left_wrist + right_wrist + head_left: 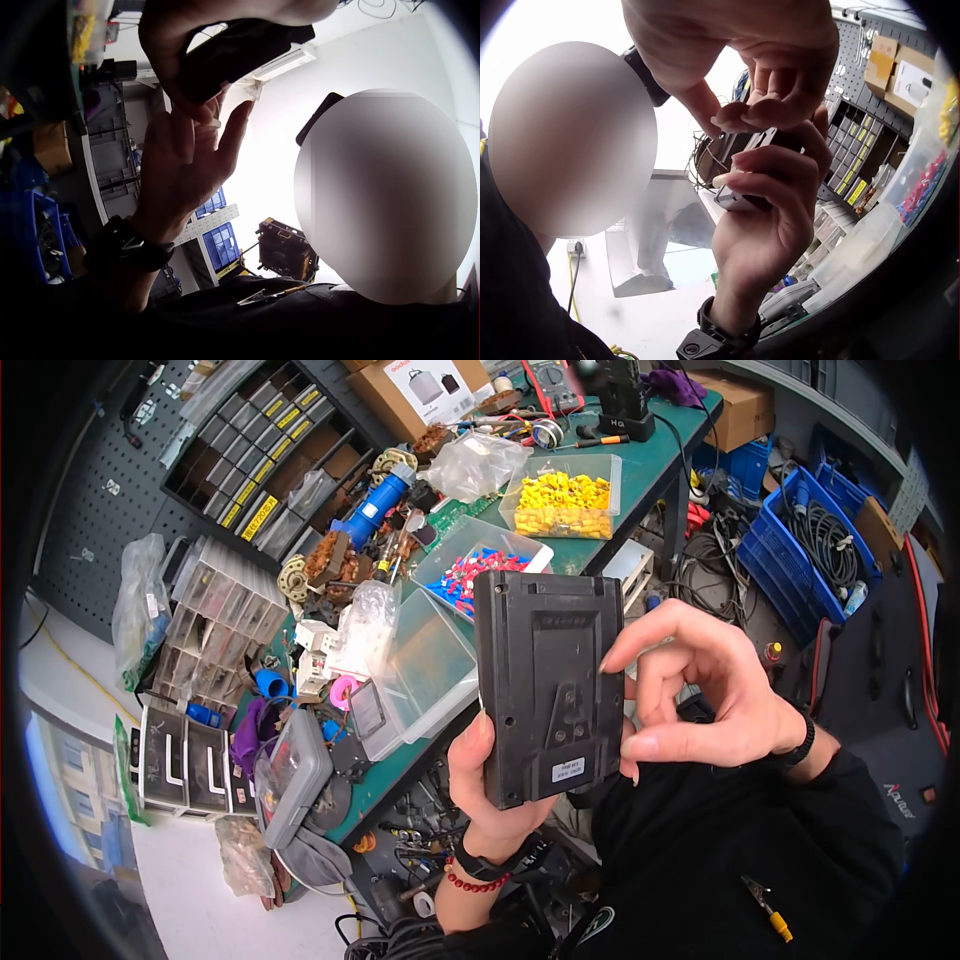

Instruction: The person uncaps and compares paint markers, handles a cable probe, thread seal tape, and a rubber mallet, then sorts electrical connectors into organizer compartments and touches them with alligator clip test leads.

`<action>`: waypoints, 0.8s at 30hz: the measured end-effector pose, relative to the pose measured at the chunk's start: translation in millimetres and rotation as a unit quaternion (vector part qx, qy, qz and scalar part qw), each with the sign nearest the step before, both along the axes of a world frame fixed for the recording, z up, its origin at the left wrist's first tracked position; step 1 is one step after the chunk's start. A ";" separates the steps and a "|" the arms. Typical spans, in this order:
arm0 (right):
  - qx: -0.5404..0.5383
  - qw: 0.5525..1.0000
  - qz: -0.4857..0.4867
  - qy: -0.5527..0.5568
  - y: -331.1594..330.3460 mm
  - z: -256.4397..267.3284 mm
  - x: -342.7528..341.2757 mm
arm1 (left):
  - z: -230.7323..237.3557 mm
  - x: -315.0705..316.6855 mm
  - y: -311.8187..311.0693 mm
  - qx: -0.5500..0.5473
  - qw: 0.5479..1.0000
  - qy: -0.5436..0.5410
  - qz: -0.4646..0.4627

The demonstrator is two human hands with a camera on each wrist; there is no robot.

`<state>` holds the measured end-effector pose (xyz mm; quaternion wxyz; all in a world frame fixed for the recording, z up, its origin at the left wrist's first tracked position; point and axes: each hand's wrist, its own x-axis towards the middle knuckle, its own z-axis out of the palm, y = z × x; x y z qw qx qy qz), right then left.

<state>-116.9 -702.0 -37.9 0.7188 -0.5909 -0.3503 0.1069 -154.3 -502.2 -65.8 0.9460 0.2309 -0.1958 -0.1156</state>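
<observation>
A flat black block with a wedge-shaped mount [548,690] is held up in front of my body, its screwed face toward the head camera. Near its bottom edge sits a small white label [568,770]. My left hand [497,800] grips the block from below, thumb along the left edge and fingers behind. At the right edge is my right hand [705,685], index fingertip against the face and thumb tip lower by the edge, other fingers bent. In the right wrist view the bent right fingertips [739,118] come close over the block's end; I cannot tell whether they pinch it.
Beyond the block, a green workbench [655,465] carries a tub of yellow connectors [562,500], a tub of red and blue ones [485,575] and a clear bin [425,660]. Drawer cabinets [215,600] stand left. A blue crate [800,555] with cables is on the right.
</observation>
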 end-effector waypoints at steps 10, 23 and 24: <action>-0.068 0.997 0.019 0.038 3.3 1.8 -1.8 | -4.8 -1.1 6.5 0.072 0.994 0.042 0.067; -0.037 0.995 0.060 0.065 -4.1 2.0 0.6 | 14.3 -11.0 -2.5 0.191 0.980 0.031 0.035; -0.043 0.997 0.058 0.042 -4.1 0.2 1.5 | 15.2 -11.6 -2.1 0.228 0.972 0.038 0.048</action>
